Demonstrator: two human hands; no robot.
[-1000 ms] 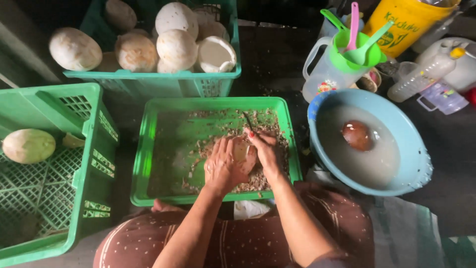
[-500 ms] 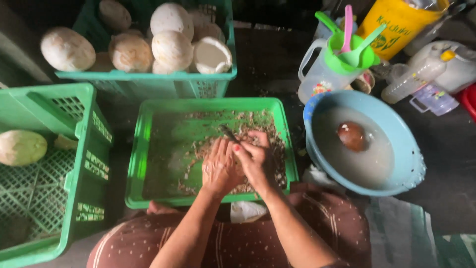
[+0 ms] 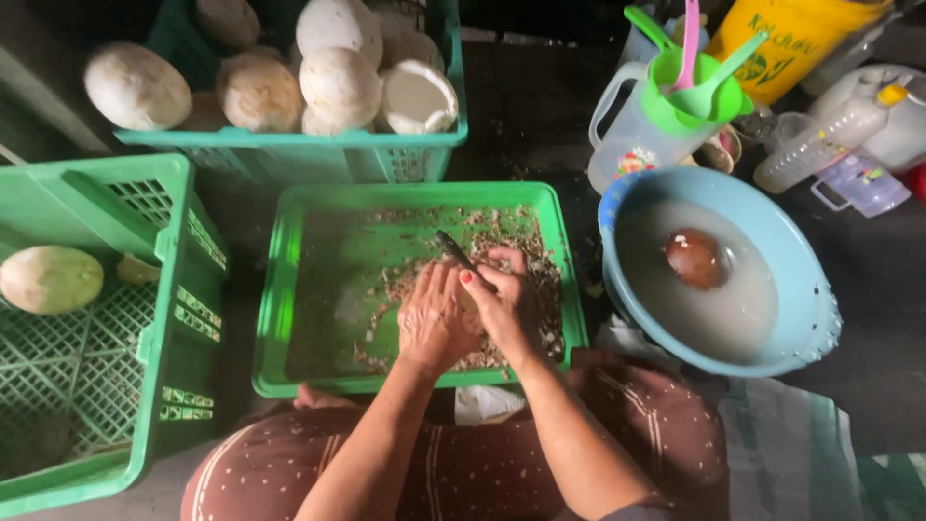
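- At the centre of the view, over the green tray [image 3: 318, 289], the left hand [image 3: 434, 318] and the right hand [image 3: 506, 304] press close together around a pale peeled coconut [image 3: 470, 307], mostly hidden between them.
- The left hand cups the coconut from nine o'clock, fingers closed on it; the right hand is closed on a dark knife [image 3: 453, 249], whose blade sticks out toward eleven o'clock from the fingers.
- Brown husk shavings [image 3: 540, 260] lie scattered on the tray, thickest from twelve to four o'clock of the hands.
- At three o'clock, just beside the tray, a blue basin [image 3: 801, 280] holds cloudy water with a brown coconut [image 3: 694, 259] in it.
- At twelve o'clock a green crate [image 3: 289, 150] is heaped with whitish peeled coconuts [image 3: 338, 58].
- At nine o'clock another green crate [image 3: 164, 289] holds a single pale coconut [image 3: 50, 280].
- At one o'clock stands a clear jug [image 3: 641, 130] with a green funnel and plastic spoons.
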